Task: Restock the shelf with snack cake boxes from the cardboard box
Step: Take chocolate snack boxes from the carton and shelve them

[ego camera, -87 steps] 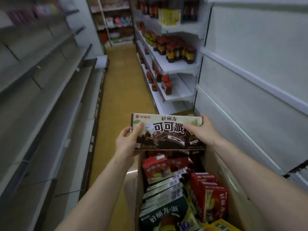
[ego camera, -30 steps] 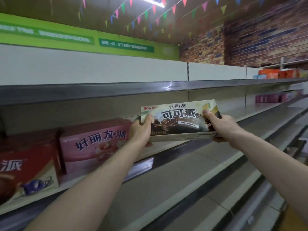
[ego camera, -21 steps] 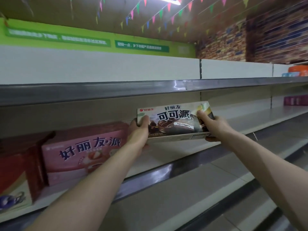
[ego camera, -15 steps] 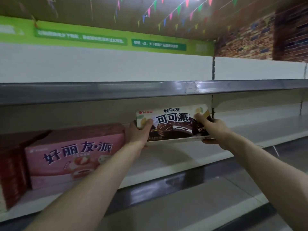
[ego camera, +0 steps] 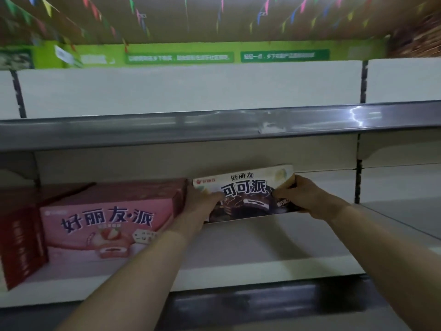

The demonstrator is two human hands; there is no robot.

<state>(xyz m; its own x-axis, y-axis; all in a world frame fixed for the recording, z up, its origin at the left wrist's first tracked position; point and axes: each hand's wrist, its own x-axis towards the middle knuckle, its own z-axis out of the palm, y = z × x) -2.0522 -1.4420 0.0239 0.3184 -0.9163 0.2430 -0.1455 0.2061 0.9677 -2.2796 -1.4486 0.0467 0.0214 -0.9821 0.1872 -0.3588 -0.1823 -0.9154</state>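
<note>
Both forearms are stretched forward and upward into the gap between two shelf boards. The chocolate snack cake box (ego camera: 245, 195) is gripped at its two short ends: the left hand (ego camera: 201, 203) is curled round the left end, thumb laid across the printed front, and the right hand (ego camera: 301, 195) is curled round the right end, thumb on the front and fingers hidden behind. The box is held upright, front facing out, slightly tilted, deep on the white shelf (ego camera: 250, 254) near its back wall; whether its base touches the board cannot be told.

Just left of it, with the left hand wedged between, a pink strawberry snack cake box (ego camera: 107, 223) is seen, and at the shelf's left edge a red box (ego camera: 21, 237) is partly cut off. Overhead, the grey glossy front rail of the upper shelf (ego camera: 214, 127) limits the opening. All boxes are flat rectangular cardboard with glossy print; the shelf boards are smooth painted metal.
</note>
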